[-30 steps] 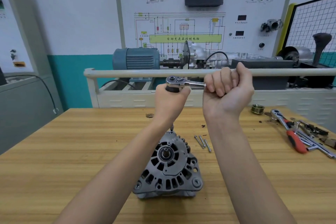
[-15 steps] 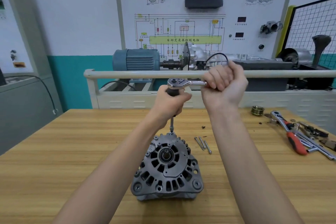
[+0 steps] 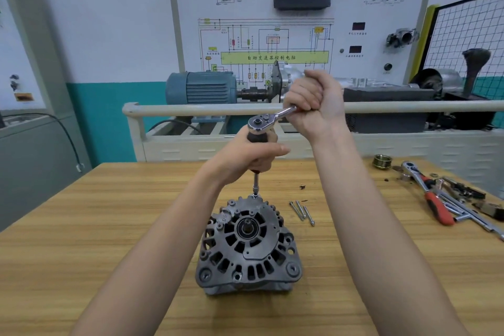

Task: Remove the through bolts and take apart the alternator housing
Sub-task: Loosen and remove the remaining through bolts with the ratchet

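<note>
Sitting face-up near the middle of the pale wooden workbench, the dark grey cast-metal alternator shows its slotted vent openings, a round bearing at its centre and bolt lugs around the rim. A slim steel extension bar stands upright on a bolt at the housing's far edge. The left hand is wrapped around the black grip at the top of that bar, fingers curled tight, thumb pointing right. Above it sits the chrome ratchet wrench, its handle angling up to the right into the right hand, which is clenched in a fist around it. Just right of the alternator, three long thin silver through bolts lie side by side on the wood. Farther right, near the bench edge, are a small brass-coloured pulley and a red-handled ratchet among loose tools.
</note>
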Available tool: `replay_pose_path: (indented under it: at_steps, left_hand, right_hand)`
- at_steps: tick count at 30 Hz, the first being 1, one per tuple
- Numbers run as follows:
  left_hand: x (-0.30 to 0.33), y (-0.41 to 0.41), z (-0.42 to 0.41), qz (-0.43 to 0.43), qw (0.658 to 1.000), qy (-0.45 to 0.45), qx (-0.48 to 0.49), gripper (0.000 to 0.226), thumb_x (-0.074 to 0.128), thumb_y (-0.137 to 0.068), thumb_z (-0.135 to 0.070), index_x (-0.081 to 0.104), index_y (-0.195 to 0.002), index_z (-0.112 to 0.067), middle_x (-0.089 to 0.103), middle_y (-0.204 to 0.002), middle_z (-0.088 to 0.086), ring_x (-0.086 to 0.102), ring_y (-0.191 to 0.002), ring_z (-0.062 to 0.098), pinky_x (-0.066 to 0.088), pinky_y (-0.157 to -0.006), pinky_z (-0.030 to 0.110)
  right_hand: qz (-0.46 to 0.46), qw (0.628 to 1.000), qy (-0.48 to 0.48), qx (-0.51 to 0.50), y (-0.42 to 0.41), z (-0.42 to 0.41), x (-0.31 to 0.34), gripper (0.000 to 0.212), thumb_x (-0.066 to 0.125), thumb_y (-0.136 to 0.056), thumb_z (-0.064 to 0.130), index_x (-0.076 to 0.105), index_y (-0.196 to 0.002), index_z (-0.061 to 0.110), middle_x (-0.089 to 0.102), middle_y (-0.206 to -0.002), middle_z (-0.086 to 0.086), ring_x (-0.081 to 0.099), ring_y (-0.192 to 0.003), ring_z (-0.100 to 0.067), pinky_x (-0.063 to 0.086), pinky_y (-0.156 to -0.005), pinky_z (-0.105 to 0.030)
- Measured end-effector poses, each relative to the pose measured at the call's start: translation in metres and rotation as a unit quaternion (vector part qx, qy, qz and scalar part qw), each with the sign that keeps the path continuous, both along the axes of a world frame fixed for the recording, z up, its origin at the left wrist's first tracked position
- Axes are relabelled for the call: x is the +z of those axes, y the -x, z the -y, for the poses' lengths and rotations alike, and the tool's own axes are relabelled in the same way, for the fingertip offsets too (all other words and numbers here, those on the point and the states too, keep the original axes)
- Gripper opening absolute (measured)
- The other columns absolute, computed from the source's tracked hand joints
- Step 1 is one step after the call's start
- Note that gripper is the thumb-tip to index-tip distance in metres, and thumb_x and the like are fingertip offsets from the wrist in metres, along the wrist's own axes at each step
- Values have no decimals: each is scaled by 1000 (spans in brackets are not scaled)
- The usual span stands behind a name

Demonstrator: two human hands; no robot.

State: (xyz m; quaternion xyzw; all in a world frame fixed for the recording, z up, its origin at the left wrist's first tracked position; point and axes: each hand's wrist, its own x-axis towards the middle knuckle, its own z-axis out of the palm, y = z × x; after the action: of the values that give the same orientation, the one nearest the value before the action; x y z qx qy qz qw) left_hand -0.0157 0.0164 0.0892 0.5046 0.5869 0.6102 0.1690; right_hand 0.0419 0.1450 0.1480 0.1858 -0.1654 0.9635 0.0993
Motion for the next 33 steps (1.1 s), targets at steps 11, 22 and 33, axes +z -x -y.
replay_pose_path:
  at_steps: [11,22,33]
  left_hand:
    - [-11,-20,-26,30,941,-131,310,43,59,-76,7,35,-51,-18,29,-43,-9,23,-45,11,22,-46,25]
    - [-1,-6,-5,-15,999,18,46,41,68,-70,-8,40,-43,-21,28,-44,-4,25,-39,10,24,-45,20]
    - [-16,-18,-27,-1,941,-129,312,42,62,-73,6,36,-48,-17,31,-42,-8,24,-44,12,24,-49,26]
  right_hand:
    - [-89,948,12,-306,-47,38,-43,63,31,-99,12,33,-37,22,23,-36,7,20,-33,-8,27,-38,-21]
    - [-8,1000,9,21,1,-5,-4,51,40,-90,9,27,-41,17,24,-32,6,16,-26,-6,15,-32,-16]
    - [-88,965,23,-247,-43,24,-39,57,35,-96,12,32,-40,21,22,-36,7,18,-31,-8,24,-35,-21]
